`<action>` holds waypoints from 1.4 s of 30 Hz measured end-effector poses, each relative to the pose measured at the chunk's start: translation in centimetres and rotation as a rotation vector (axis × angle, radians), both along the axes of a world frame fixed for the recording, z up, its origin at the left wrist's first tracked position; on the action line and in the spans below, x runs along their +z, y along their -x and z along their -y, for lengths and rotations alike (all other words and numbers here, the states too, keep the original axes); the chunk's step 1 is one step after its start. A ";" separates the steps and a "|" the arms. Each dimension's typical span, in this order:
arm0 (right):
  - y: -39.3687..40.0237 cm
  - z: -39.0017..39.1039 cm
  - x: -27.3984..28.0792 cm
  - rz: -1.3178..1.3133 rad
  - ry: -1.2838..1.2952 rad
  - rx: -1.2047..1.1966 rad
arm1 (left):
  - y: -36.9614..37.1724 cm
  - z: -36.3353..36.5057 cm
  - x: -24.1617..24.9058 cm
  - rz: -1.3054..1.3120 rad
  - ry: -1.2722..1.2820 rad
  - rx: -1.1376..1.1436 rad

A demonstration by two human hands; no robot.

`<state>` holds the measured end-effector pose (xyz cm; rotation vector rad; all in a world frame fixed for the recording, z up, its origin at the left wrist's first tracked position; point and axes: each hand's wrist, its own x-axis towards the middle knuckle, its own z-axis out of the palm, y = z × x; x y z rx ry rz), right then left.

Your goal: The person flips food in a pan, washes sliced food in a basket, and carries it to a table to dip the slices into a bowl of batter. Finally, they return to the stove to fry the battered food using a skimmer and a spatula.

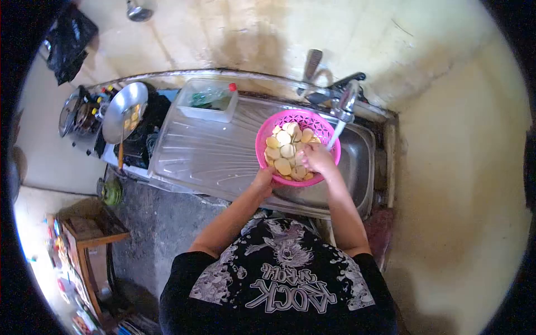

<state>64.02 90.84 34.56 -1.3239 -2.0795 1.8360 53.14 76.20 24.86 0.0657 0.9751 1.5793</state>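
A pink plastic colander point(261, 146) sits at the left edge of the sink basin, full of pale, round slices that look like potato point(283, 166). My left hand point(264, 180) grips its near-left rim, with the fingertips partly hidden. Inside the colander, my right hand point(317, 158) has its fingers curled down onto the slices; exactly what lies between them is partly hidden. Above the right side hangs the faucet point(347, 103), and a whitish streak, water or a spout, runs from it towards the colander beside my right hand.
A ribbed steel drainboard point(201, 148) stretches left of the basin point(360, 162). On it stands a clear plastic tub point(207, 114) with a green item inside. Farther left, a wok point(124, 111) with yellowish pieces rests on the stove. A wooden table point(92, 240) stands lower left.
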 end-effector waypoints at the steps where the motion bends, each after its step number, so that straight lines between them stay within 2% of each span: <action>1: -0.1 -0.1 0.3 -0.063 0.033 -0.064 | 0.3 0.5 0.2 0.023 -0.017 0.018; 3: -0.5 -0.5 1.0 -0.183 0.103 -0.198 | 1.1 1.7 1.0 -0.048 0.062 0.062; 6: -1.5 -2.4 1.9 -0.153 -0.042 -0.189 | 1.9 3.5 3.5 -0.161 0.146 0.111; 7: -1.5 -4.1 2.1 0.054 -0.269 -0.090 | 2.1 3.9 4.2 -0.201 0.166 0.123; 8: -2.2 -4.8 2.0 0.135 -0.519 -0.153 | 2.4 4.2 4.6 -0.217 0.171 0.142; 9: -2.3 -4.1 4.5 0.214 -0.770 -0.217 | 2.6 4.6 4.9 -0.233 0.175 0.159; 11: -3.0 -9.1 -1.4 0.018 -0.805 -0.583 | 2.9 5.2 5.3 -0.246 0.171 0.194; 12: -3.4 -11.3 -4.0 0.141 -1.081 -0.621 | 2.9 5.4 5.4 -0.242 0.162 0.212; 14: -2.8 -12.2 -2.9 -0.049 -0.587 -0.625 | 3.0 5.9 5.1 -0.213 0.138 0.247; 16: -2.6 -13.5 -3.5 -0.254 -0.297 -0.584 | 3.0 6.3 4.3 -0.161 0.105 0.279; 19: -2.7 -15.2 -5.7 -0.544 -0.123 -0.512 | 2.2 7.1 4.5 -0.129 0.043 0.313; 21: -2.7 -17.5 -7.7 -0.323 -0.412 -0.422 | 1.8 7.7 5.9 -0.159 0.141 0.289; 23: -2.2 -15.8 -3.8 -0.171 -0.499 -0.363 | 1.7 8.4 5.5 -0.165 0.174 0.268; 25: -2.2 -17.8 -6.2 -0.030 -0.817 -0.367 | 1.9 8.8 3.3 -0.148 0.139 0.253; 26: -2.2 -19.0 -7.6 0.055 -0.972 -0.386 | 1.8 8.7 3.4 -0.061 0.152 0.324; 27: -2.1 -18.7 -6.5 0.137 -0.919 -0.387 | 1.7 8.8 3.4 -0.055 0.162 0.318; 29: -3.1 -24.3 -10.4 0.162 -0.686 -0.179 | 1.7 9.1 3.4 -0.040 0.189 0.314; 31: -2.9 -25.9 -11.8 0.035 -0.389 -0.170 | 1.2 8.8 6.1 -0.049 0.189 0.325; 32: -2.9 -26.1 -12.3 -0.099 -0.209 -0.265 | 1.1 8.9 6.6 -0.061 0.192 0.323; 35: -3.0 -23.8 -12.2 -0.152 0.034 -0.565 | 2.7 9.3 6.5 0.016 0.230 0.286; 37: -3.2 -17.1 -6.8 -0.159 0.177 -0.691 | 3.3 9.1 6.4 0.033 0.233 0.286; 38: -3.4 -15.7 -9.0 -0.161 0.102 -0.778 | 3.2 8.6 6.2 -0.002 0.223 0.304; 40: -4.6 -10.8 -9.6 -0.069 0.074 -0.643 | 3.2 8.6 6.9 -0.049 0.204 0.290; 42: -4.9 -5.9 -10.2 0.007 0.078 -0.345 | 4.8 9.7 5.8 -0.063 0.199 0.206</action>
